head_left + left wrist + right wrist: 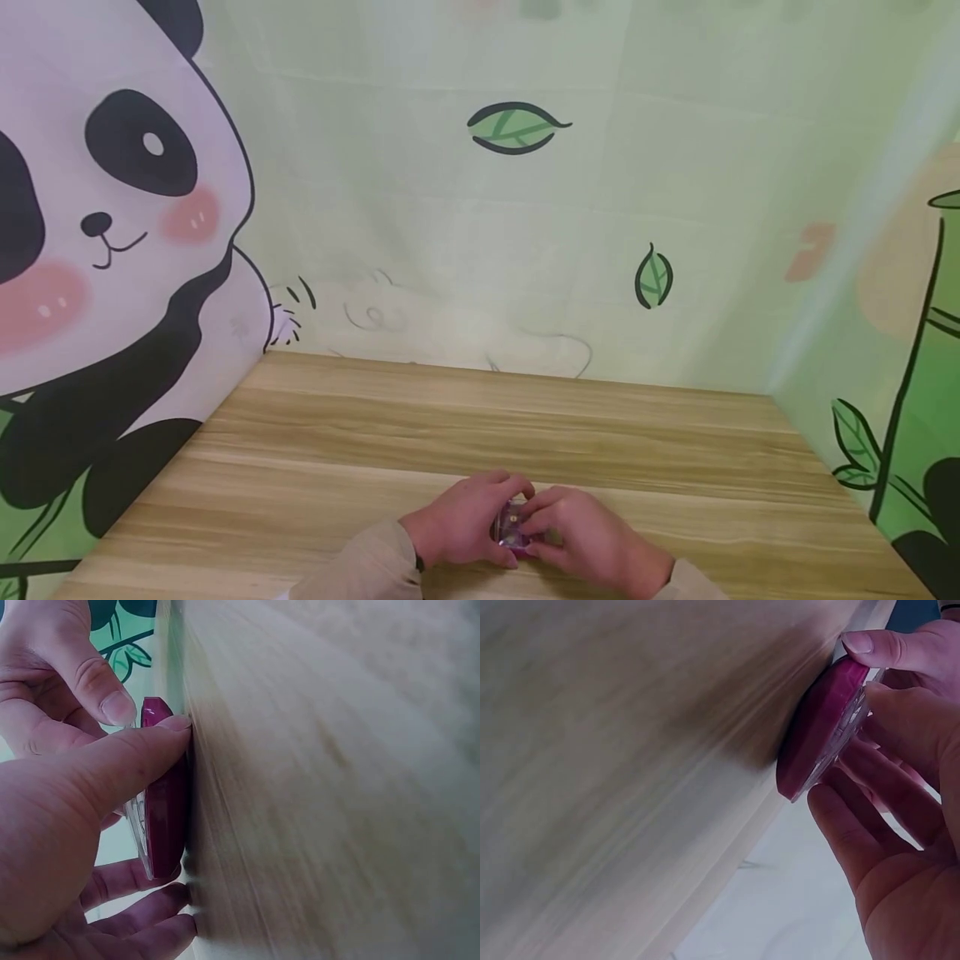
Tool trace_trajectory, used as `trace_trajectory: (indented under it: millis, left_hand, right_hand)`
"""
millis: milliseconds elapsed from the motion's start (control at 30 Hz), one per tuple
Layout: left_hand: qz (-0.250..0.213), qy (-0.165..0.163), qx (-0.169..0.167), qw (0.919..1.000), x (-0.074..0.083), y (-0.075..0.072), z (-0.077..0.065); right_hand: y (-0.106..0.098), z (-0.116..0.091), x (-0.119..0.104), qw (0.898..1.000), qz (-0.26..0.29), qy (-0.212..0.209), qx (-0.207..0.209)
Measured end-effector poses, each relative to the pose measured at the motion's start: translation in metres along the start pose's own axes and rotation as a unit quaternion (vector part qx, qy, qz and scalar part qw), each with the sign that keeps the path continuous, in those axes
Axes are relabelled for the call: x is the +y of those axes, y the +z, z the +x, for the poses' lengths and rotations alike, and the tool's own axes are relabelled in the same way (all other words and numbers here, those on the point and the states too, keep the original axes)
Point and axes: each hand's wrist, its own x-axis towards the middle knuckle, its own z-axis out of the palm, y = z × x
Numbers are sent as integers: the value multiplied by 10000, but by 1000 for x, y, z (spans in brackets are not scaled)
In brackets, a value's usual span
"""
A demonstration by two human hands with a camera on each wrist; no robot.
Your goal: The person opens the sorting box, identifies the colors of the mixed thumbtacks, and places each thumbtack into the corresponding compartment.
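A small flat case [513, 518] with a clear cover and a dark magenta base lies low on the wooden table, between both hands. My left hand [467, 517] grips it from the left; in the left wrist view, the thumb lies across the edge of the magenta base [165, 825]. From the right, my right hand [588, 529] has curled fingers and thumb at the clear cover. In the right wrist view, the right thumb and a fingertip are at opposite ends of the clear cover [844, 735]. What lies inside the case is too small to tell.
The wooden table [420, 417] extends ahead and to both sides of the hands. A pale green cloth backdrop [420, 192] with leaf drawings stands behind it. A printed panda [150, 275] is at the left, printed bamboo [922, 400] at the right.
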Motion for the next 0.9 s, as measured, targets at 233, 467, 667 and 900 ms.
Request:
trace_trajectory:
  millis: [233, 467, 667, 900]
  left_hand:
    - [111, 115, 48, 9999, 0, 1, 0]
    - [101, 152, 87, 9998, 0, 1, 0]
    - [56, 217, 146, 9996, -1, 1, -1]
    - [49, 245, 210, 9995, -1, 2, -2]
  right_hand:
    - [0, 1, -3, 9998, -204, 29, -64]
    - [0, 2, -3, 9997, -196, 26, -109]
    - [-1, 3, -4, 9993, -113, 194, -282]
    - [0, 5, -10, 9982, -98, 486, -337]
